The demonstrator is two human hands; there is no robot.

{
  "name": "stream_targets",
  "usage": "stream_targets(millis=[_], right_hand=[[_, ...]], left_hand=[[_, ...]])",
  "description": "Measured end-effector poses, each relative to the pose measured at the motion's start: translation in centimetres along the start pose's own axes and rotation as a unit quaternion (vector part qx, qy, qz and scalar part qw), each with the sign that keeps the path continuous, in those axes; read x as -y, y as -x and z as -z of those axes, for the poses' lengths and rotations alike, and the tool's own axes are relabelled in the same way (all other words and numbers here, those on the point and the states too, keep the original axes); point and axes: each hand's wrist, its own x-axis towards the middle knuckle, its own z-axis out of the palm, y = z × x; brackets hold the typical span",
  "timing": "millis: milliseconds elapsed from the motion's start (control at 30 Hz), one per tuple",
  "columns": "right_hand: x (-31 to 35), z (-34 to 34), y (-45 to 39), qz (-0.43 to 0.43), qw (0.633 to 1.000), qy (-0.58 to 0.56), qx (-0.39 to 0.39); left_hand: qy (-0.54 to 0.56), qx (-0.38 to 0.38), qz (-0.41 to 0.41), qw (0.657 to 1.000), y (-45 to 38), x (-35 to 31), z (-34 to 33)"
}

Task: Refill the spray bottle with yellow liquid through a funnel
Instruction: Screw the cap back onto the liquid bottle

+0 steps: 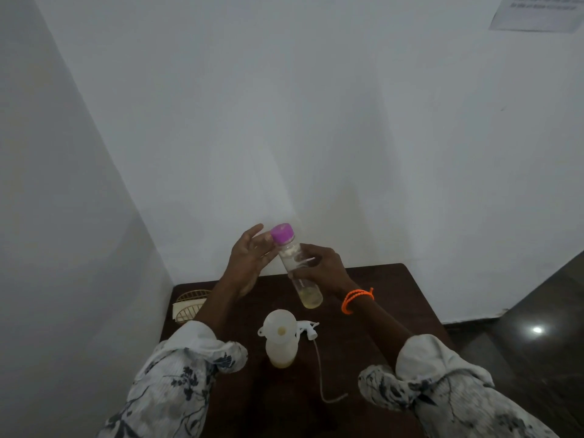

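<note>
Right hand [319, 267] wrapped around clear bottle [300, 273], purple cap [282, 233] on. Left hand [249, 260] beside cap, fingers spread wide. Funnel [280, 324] seated in spray bottle [280, 349].

On the table [395, 298], the spray bottle [280, 349] stands near the centre with the funnel [279, 325] seated in its neck. The spray head [308, 328] lies just beside it at three o'clock, its tube [319, 371] trailing toward five o'clock. A basket [189, 303] sits at the ten o'clock corner, and a capped bottle [297, 267] is held tilted above the table at twelve o'clock, between both hands.
</note>
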Motion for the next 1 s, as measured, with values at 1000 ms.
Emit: stream_targets(millis=[1000], right_hand=[[0.2, -0.3, -0.1, 0.006, 1.000, -0.021, -0.001]], left_hand=[[-0.096, -0.031, -0.043, 0.994, -0.4, 0.8, -1.2]])
